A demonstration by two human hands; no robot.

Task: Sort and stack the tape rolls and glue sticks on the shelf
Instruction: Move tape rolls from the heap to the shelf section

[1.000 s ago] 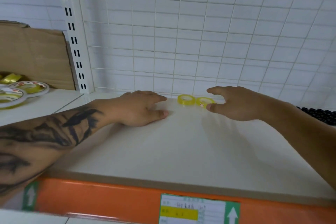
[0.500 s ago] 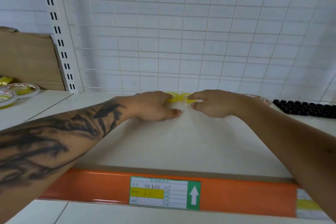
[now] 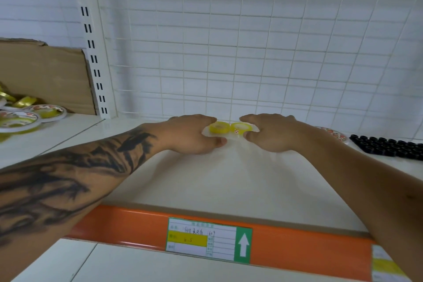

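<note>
Now left hand [image 3: 192,135] pinches one roll [image 3: 219,127], right hand [image 3: 272,133] pinches the roll [image 3: 240,127] beside; next, stack them.

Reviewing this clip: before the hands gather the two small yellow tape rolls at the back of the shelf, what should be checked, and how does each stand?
1. Both small yellow tape rolls in view, side by side: ok.
2. Left hand at the left roll, fingers around it: ok.
3. Right hand at the right roll: ok.
4. Firm grip on either roll: cannot tell.
5. Shelf in front of the rolls bare: ok.
6. Black caps out of the way: ok.
</note>
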